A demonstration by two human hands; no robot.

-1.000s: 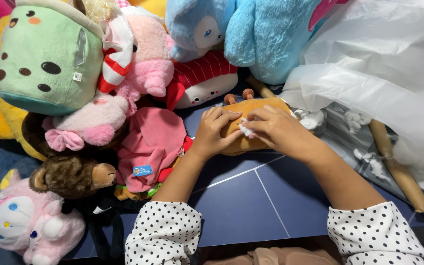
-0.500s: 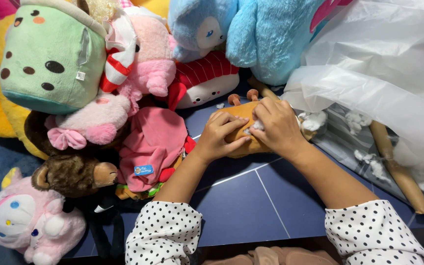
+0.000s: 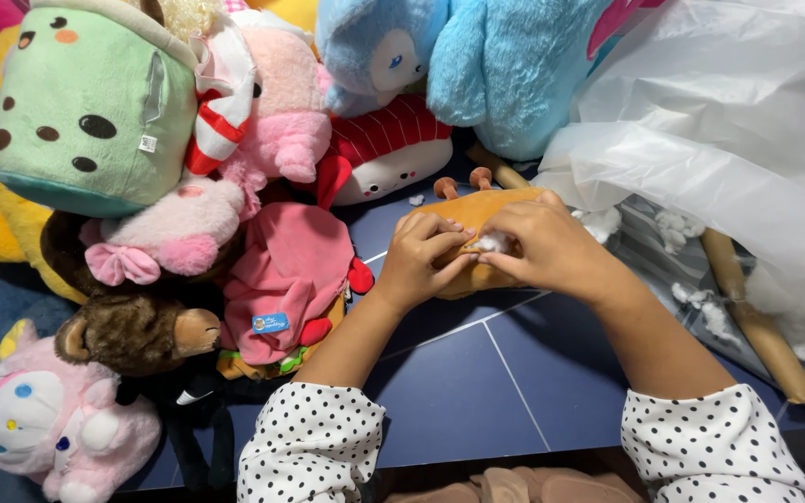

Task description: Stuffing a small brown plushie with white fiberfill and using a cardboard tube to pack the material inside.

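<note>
An orange plush toy (image 3: 473, 210) with small brown nubs lies on the blue tiled floor in front of me. My left hand (image 3: 421, 258) grips its near side, fingers curled over the fabric. My right hand (image 3: 542, 244) rests on top of the toy and pinches a small tuft of white stuffing (image 3: 492, 243) at a gap in the fabric. Both hands touch each other over the toy. My sleeves are white with black dots.
A heap of plush toys fills the left and back: a green square one (image 3: 86, 102), pink ones (image 3: 281, 270), a brown one (image 3: 132, 331), blue ones (image 3: 505, 65). A clear plastic bag (image 3: 729, 130) with white stuffing and a wooden stick (image 3: 757, 317) lie at right.
The orange toy has turned and shifted slightly. My fingers have worked closer together, and my right hand now pinches the white stuffing at the fabric gap.
</note>
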